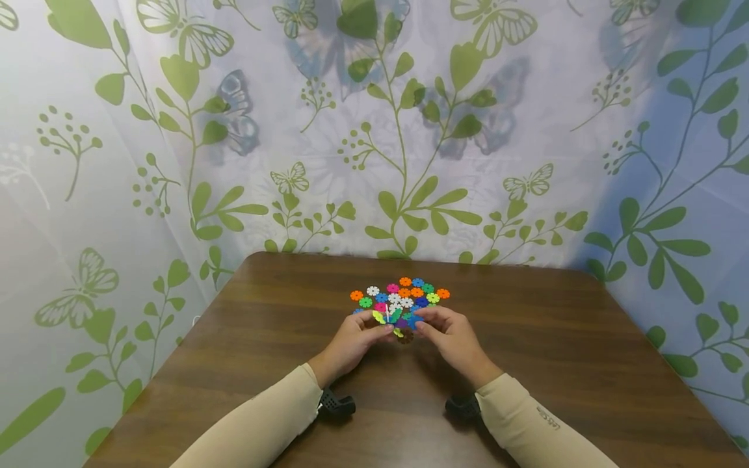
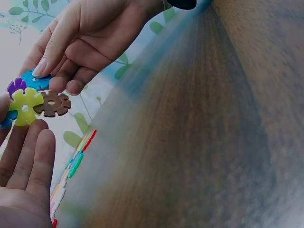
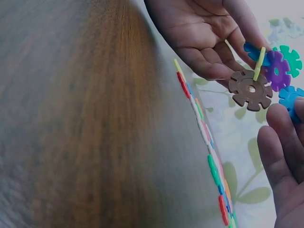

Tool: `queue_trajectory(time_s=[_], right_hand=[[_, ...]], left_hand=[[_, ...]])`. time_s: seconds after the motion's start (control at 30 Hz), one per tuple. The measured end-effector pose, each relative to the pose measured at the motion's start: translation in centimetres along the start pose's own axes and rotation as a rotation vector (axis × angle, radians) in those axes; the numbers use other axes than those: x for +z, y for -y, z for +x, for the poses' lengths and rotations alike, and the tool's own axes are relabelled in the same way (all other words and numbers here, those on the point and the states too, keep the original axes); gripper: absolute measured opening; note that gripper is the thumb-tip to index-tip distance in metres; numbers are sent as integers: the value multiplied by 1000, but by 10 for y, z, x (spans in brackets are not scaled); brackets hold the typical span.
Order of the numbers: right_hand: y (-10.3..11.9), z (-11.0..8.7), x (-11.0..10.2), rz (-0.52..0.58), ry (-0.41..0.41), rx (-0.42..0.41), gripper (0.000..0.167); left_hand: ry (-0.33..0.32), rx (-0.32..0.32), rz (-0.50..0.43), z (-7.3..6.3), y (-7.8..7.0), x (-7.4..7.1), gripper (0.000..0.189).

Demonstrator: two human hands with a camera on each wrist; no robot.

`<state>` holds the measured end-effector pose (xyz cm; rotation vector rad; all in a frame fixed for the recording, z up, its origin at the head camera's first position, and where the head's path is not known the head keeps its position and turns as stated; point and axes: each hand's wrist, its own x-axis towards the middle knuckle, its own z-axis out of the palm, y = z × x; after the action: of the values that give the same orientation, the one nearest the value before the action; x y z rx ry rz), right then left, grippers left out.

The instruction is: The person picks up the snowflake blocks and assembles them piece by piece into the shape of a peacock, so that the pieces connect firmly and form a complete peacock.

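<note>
Over the table, both hands hold a cluster of interlocked notched plastic discs. My left hand (image 1: 354, 339) grips it from the left, thumb near a blue disc (image 2: 8, 119) and fingers under the cluster. From the right, my right hand (image 1: 453, 337) pinches another blue disc (image 2: 34, 81) between thumb and fingers. Between the hands, a yellow disc (image 2: 26, 105) joins a brown disc (image 3: 251, 90), which hangs lowest. A purple disc (image 3: 278, 71) and a green disc (image 3: 292, 59) sit further back in the cluster. The hands partly hide the pieces' edges.
Loose notched discs (image 1: 406, 293) in orange, white, pink, blue and green lie flat on the brown wooden table (image 1: 526, 364), just beyond the hands. Behind the table hangs a leaf-and-butterfly patterned curtain (image 1: 328, 143). Black devices (image 1: 338, 404) sit under both wrists.
</note>
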<state>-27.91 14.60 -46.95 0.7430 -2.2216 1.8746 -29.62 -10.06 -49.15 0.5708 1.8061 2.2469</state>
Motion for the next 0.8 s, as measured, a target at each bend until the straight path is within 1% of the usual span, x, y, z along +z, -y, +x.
queue_trajectory(time_s=[0.17, 0.23, 0.4, 0.47, 0.67, 0.8], right_hand=[[0, 1, 0, 8, -3, 1, 24], [0, 1, 0, 16, -6, 13, 24], [2, 0, 3, 66, -13, 62, 26], [2, 0, 3, 74, -18, 69, 27], [2, -2, 4, 21, -9, 67, 22], [5, -3, 5, -3, -13, 69, 20]], left_hand=[[15, 1, 75, -1, -3, -1, 37], [14, -2, 97, -2, -3, -1, 37], [-6, -13, 103, -2, -4, 0, 38], [-12, -18, 111, -2, -5, 0, 38], [-12, -17, 138, -2, -4, 0, 37], [-25, -24, 165, -1, -3, 0, 38]])
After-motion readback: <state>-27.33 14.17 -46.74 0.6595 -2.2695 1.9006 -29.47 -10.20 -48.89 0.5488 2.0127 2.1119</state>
